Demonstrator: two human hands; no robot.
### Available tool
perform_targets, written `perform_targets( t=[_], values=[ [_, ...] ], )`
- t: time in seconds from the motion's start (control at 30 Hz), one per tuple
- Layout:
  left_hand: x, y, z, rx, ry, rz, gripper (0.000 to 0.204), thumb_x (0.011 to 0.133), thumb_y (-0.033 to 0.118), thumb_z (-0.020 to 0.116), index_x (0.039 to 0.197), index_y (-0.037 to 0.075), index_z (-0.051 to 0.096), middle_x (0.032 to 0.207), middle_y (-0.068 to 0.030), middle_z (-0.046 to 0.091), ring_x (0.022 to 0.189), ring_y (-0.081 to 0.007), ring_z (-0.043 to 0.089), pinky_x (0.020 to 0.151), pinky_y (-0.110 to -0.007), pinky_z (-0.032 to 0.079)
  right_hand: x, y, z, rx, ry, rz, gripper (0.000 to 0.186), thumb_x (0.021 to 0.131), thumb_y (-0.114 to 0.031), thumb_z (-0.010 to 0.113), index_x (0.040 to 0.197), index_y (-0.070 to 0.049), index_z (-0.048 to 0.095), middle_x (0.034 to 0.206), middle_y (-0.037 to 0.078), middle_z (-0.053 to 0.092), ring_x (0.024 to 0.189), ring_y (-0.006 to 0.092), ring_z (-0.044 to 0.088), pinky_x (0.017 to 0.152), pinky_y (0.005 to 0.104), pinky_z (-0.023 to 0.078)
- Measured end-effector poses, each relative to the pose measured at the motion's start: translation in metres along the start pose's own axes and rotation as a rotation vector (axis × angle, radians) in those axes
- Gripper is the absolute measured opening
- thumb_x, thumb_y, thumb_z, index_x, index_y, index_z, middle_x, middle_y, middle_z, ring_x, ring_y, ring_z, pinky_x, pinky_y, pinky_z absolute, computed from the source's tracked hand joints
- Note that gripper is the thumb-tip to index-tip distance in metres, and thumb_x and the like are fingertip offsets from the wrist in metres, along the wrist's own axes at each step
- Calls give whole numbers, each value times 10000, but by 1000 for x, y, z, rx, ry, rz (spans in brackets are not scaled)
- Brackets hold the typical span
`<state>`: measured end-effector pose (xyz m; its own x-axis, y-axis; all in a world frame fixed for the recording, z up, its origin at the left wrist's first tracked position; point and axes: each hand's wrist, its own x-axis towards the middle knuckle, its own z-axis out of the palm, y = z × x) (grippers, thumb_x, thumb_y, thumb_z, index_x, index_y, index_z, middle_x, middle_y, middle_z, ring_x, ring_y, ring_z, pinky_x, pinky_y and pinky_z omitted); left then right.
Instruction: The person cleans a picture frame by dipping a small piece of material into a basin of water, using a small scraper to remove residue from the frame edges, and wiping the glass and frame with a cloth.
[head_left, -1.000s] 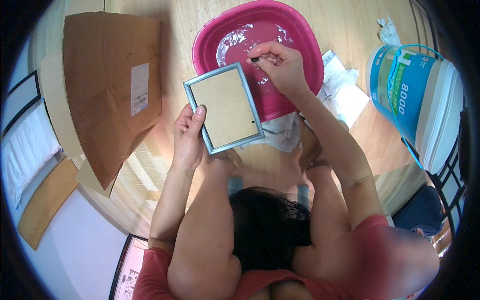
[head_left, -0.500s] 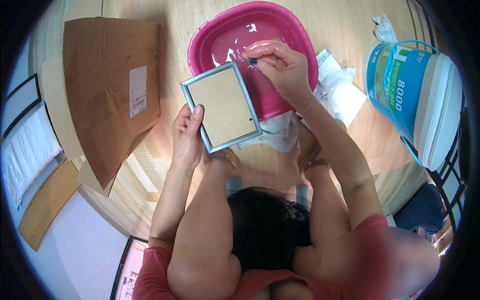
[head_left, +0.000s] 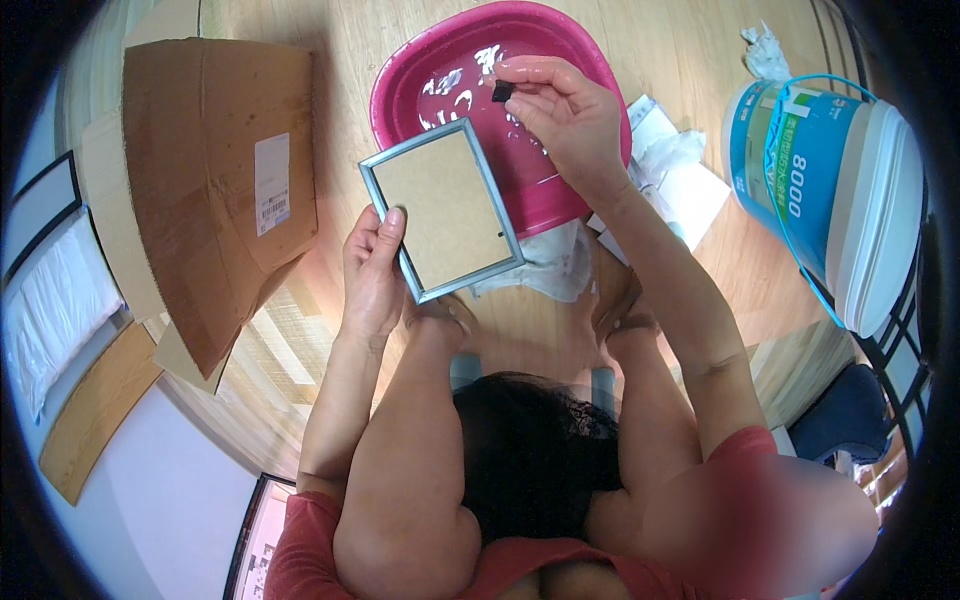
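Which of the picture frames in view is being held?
The small silver-edged frame, brown backing up, gripped by the left hand in front of the pink basin; the dark-edged frames lie at the floor's edges.

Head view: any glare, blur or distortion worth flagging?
Head view: glare patches on the wet inside of the pink basin; strong fisheye bending, with the cardboard box and the blue-and-white bucket curving toward the black rim; the picture frame in the left hand is sharp; the small black piece in the right hand is too small to identify.

top: red, short sleeves | forearms: bare | hair: dark
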<state>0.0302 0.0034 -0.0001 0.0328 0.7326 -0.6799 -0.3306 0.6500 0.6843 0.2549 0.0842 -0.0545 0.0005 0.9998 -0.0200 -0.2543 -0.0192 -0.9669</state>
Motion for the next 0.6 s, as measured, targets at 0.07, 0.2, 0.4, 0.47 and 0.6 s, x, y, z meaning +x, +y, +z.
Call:
perform_targets(
  t=[0.07, 0.2, 0.4, 0.47, 0.6],
  values=[
    [-1, 0, 1, 1, 4, 1, 240, 987, 205, 545, 1143, 25, 566, 1060, -54, 653, 960, -95, 600, 880, -263, 475, 1, -1, 0, -9, -1, 6, 303, 808, 134, 591, 1102, 59, 604, 1143, 127, 605, 1072, 202, 619, 950, 289, 529],
    [-1, 0, 0, 4, 5, 10, 237, 985, 205, 548, 1140, 27, 565, 1055, -50, 650, 962, -95, 599, 882, -262, 474, 2, -4, 4, 41, 2, 52, 298, 814, 126, 591, 1101, 48, 613, 1118, 127, 633, 1064, 197, 623, 945, 289, 526],
    [-1, 2, 3, -5, 1, 8, 239, 982, 204, 553, 1143, 28, 563, 1056, -47, 647, 963, -95, 598, 877, -263, 478, 0, -4, -1, 211, -69, 216, 303, 864, 110, 549, 1161, 51, 560, 1196, 163, 592, 1104, 237, 610, 995, 337, 489],
    [-2, 3, 4, -5, 3, 4, 243, 982, 202, 554, 1150, 26, 562, 1060, -48, 647, 965, -96, 599, 877, -265, 480, -1, -1, -1, 302, -91, 212, 300, 868, 116, 532, 1162, 57, 547, 1206, 170, 582, 1109, 248, 607, 992, 339, 491],
    [-2, 2, 3, -6, 2, 1, 251, 982, 197, 552, 1164, 24, 560, 1064, -50, 648, 967, -99, 600, 879, -266, 481, -3, -2, 3, 389, -46, 223, 268, 827, 75, 608, 1094, 59, 587, 1065, 159, 649, 1024, 223, 640, 923, 324, 526]
  ],
)
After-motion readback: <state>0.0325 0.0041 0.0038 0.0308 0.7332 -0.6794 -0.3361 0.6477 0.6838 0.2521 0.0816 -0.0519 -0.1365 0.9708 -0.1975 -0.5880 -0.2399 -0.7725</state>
